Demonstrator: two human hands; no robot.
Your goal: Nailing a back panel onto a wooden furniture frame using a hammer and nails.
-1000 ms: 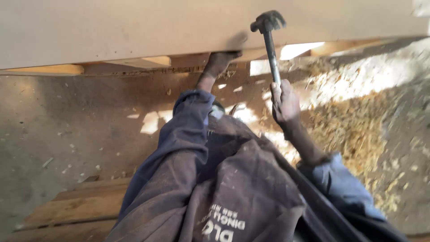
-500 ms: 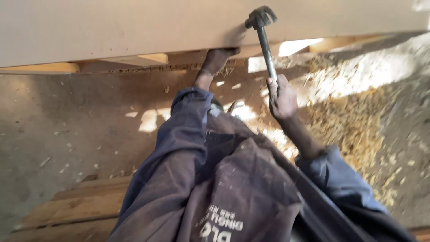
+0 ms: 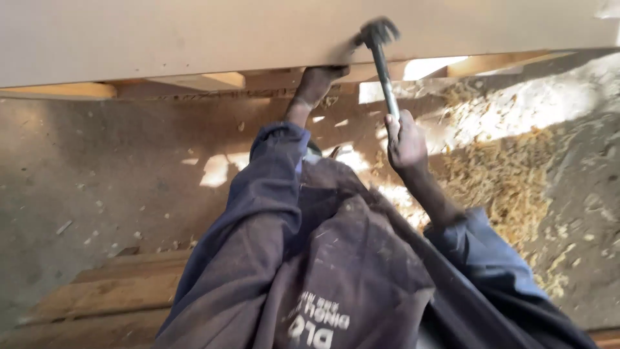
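Right hand (image 3: 405, 139) clenched on the hammer (image 3: 381, 58), top centre; left hand (image 3: 318, 79) steadies the board (image 3: 194, 39). Mid-nailing; next blow needs aim.

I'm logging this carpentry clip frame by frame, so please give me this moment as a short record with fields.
setting: dirt floor strewn with wood shavings
workpiece: pale flat board resting on wooden battens
left hand: pressed against the board's lower edge
right hand: grip closed on a hammer
hammer head: at the board's face, blurred
foreground: stacked planks, dark work jacket
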